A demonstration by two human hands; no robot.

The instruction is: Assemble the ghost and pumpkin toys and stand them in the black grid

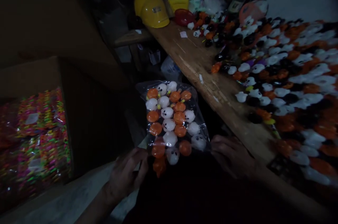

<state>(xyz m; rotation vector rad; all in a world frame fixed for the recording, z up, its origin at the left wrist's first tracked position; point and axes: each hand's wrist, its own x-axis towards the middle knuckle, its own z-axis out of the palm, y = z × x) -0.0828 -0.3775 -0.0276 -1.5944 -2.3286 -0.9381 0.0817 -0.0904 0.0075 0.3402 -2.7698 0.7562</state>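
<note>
A clear plastic bag (196,111) lies in front of me, packed with rows of small orange pumpkin and white ghost or skull figures. My left hand (129,171) is closed on the bag's near left corner. At the opposite near corner, my right hand (232,155) pinches the plastic edge. An orange figure (159,166) and a white skull figure (173,156) sit at the bag's near edge, between my hands. Whether the orange one is fully inside cannot be made out in the dim light.
To the right, a wooden table (190,58) bears a large heap of orange, white and black figures (280,72). A yellow helmet (151,7) and a red dish (184,17) stand at its far end. On the left, a cardboard box (87,118) holds bags of colourful items (39,111).
</note>
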